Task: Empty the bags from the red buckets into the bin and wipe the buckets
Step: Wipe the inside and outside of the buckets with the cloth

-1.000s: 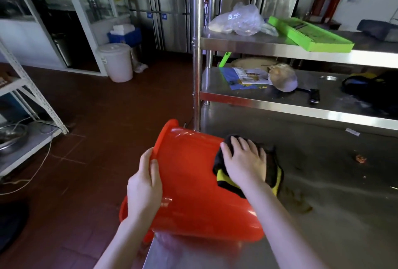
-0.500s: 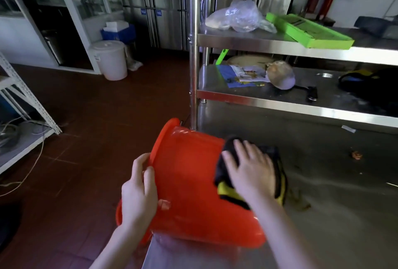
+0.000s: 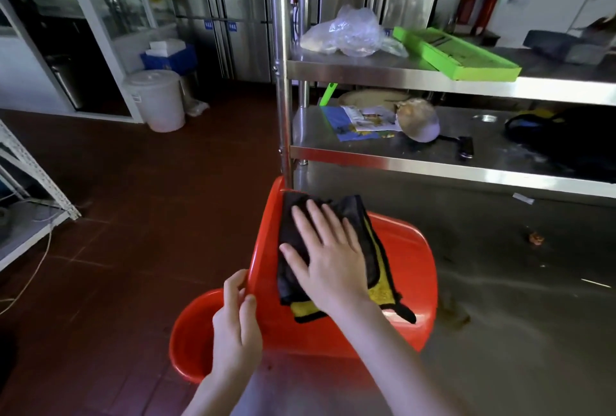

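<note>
While the red bucket [image 3: 410, 269] lies tipped on the table [image 3: 516, 332], left hand [image 3: 235, 332] gripping its rim, right hand [image 3: 328, 259] flat, fingers spread, pressing a cloth [image 3: 356, 219] on its side

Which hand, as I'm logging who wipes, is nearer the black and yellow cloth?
Right. The right hand lies flat on the cloth, pressing it to the red bucket; the left hand grips the bucket's rim, left of the cloth, not touching it.

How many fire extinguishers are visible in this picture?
2. One fire extinguisher stands against the white wall behind the steel rack, upper right; the second fire extinguisher is just right of it. Their lower parts are hidden; others may be hidden.
</note>
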The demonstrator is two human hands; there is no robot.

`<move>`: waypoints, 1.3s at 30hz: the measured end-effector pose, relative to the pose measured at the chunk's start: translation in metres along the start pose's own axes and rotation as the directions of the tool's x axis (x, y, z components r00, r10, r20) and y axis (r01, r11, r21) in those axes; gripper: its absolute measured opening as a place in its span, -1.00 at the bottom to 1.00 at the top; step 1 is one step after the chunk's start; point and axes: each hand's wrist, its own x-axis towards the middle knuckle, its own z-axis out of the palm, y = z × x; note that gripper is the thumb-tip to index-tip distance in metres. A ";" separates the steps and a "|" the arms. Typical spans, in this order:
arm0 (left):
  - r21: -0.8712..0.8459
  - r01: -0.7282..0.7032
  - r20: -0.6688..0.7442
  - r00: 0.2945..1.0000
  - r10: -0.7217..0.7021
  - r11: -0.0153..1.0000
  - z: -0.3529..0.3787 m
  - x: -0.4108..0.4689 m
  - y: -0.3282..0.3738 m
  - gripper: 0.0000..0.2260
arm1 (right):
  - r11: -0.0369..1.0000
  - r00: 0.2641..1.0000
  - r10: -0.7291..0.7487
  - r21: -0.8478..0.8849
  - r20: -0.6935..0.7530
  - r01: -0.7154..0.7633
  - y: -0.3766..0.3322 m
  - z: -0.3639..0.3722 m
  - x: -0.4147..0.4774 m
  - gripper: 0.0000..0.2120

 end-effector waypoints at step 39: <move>0.120 0.145 -0.192 0.974 -0.120 0.982 -0.045 -0.003 0.011 -0.73 | 0.940 0.879 0.335 -0.052 0.339 -0.338 0.075 -0.018 -0.010 -0.39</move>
